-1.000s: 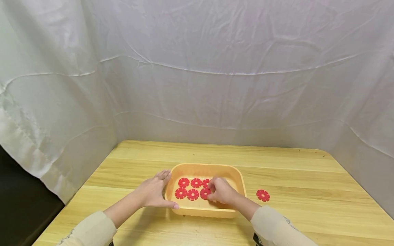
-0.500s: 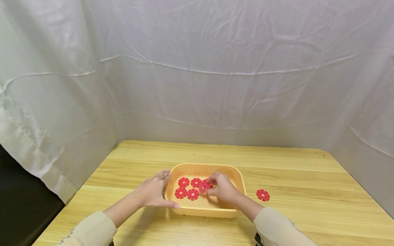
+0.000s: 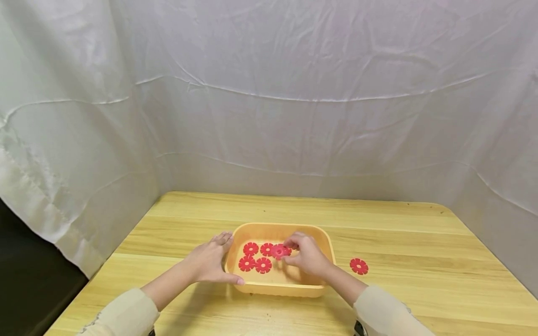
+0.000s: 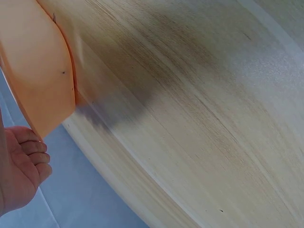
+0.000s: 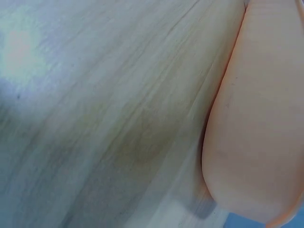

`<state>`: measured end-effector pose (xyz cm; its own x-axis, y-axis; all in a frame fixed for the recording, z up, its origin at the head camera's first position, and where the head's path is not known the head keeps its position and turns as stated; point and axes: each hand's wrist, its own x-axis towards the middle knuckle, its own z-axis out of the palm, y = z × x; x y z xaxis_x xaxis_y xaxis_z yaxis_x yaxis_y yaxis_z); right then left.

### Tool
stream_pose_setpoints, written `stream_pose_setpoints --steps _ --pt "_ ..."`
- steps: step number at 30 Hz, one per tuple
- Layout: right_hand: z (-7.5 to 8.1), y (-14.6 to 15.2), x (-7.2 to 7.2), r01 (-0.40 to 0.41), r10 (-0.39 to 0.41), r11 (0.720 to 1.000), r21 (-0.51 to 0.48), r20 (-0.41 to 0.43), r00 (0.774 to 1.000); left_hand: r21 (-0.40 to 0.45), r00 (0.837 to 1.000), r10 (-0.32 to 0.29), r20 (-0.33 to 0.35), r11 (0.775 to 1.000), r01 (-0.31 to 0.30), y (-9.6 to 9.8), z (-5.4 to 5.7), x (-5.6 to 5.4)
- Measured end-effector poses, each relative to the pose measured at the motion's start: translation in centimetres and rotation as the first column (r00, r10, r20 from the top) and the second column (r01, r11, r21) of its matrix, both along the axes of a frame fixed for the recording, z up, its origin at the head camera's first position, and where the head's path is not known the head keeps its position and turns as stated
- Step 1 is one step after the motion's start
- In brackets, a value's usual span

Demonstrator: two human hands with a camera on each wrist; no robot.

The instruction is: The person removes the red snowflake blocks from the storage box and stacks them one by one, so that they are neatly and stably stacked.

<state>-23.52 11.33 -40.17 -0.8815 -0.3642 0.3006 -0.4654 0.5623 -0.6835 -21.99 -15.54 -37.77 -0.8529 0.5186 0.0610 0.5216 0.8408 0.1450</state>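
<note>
A shallow orange plastic tray (image 3: 290, 290) stands on the wooden table. My left hand (image 3: 212, 262) holds its left end, with the thumb at the front corner and the fingers along the outer side; the left wrist view shows these fingers (image 4: 35, 154) bent at the rim. Inside the tray, my right hand (image 3: 308, 256) pinches a red notched plastic disc (image 3: 277, 252), flower-like in outline. That disc overlaps another red one beneath it, mostly covered. Several more red discs (image 3: 263, 265) lie flat in the tray's left half. The right wrist view does not show the right hand.
One red disc (image 3: 359, 266) lies on the table (image 3: 420, 252) to the right of the tray. Pale cloth (image 3: 302, 140) hangs behind the table and along both sides. Something black fills the lower left corner.
My right hand has picked up the front-row disc nearest it and moved it slightly back, over the disc behind. The left hand and the tray have stayed put.
</note>
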Motion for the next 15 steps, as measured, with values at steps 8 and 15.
stream_pose_setpoints --steps 8,15 --pt "0.4 0.9 0.4 -0.001 0.001 1.000 0.004 -0.054 0.999 0.000 1.000 0.004 0.000 1.000 -0.004 0.0 0.0 0.1" --pt "0.6 2.1 0.2 -0.003 0.006 1.000 0.017 -0.159 0.987 -0.001 1.000 0.001 0.000 1.000 -0.001 0.0 0.0 0.0"
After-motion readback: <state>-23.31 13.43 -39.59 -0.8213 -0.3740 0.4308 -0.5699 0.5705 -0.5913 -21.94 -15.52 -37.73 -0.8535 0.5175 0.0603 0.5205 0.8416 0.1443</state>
